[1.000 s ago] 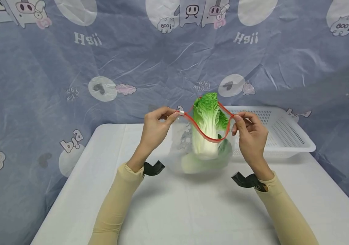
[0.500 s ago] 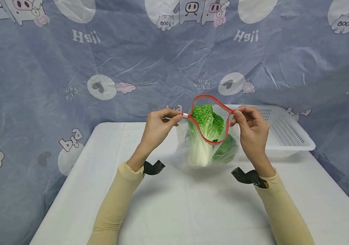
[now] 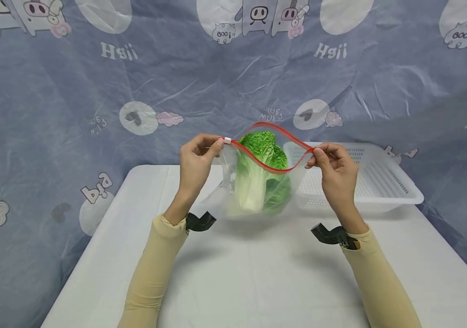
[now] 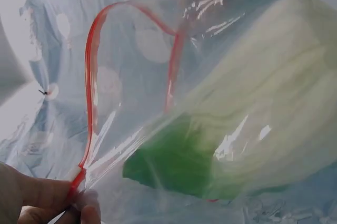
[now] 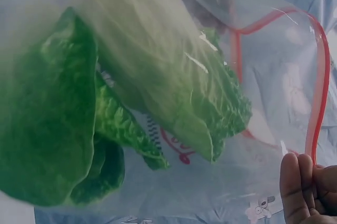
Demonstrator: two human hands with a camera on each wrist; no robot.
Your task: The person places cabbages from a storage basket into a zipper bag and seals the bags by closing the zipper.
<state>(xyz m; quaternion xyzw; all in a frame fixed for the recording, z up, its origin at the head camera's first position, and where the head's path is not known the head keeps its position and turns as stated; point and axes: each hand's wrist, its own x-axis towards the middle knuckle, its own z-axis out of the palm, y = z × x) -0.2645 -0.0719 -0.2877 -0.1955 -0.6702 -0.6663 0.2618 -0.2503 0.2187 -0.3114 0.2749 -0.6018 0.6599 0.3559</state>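
A clear zip bag (image 3: pixel 224 182) with a red zip rim hangs between both hands, its mouth spread into a loop. My left hand (image 3: pixel 196 159) pinches the rim's left end beside a white slider (image 3: pixel 227 140). At the right end, my right hand (image 3: pixel 337 175) pinches the red rim between thumb and fingers. Inside the bag stands a napa cabbage (image 3: pixel 253 177), pale stem down and frilly green leaves near the mouth. Beside it lies a darker green leafy vegetable (image 5: pixel 50 113), seen through the film in the right wrist view.
Behind the right hand, a white perforated plastic basket (image 3: pixel 381 182) stands on the white-covered table (image 3: pixel 233 282). A grey-blue printed cloth (image 3: pixel 233 77) hangs behind the table.
The cabbage has sunk lower into the bag. My left hand has moved left and slightly up, stretching the mouth wider, while my right hand keeps nearly the same place.
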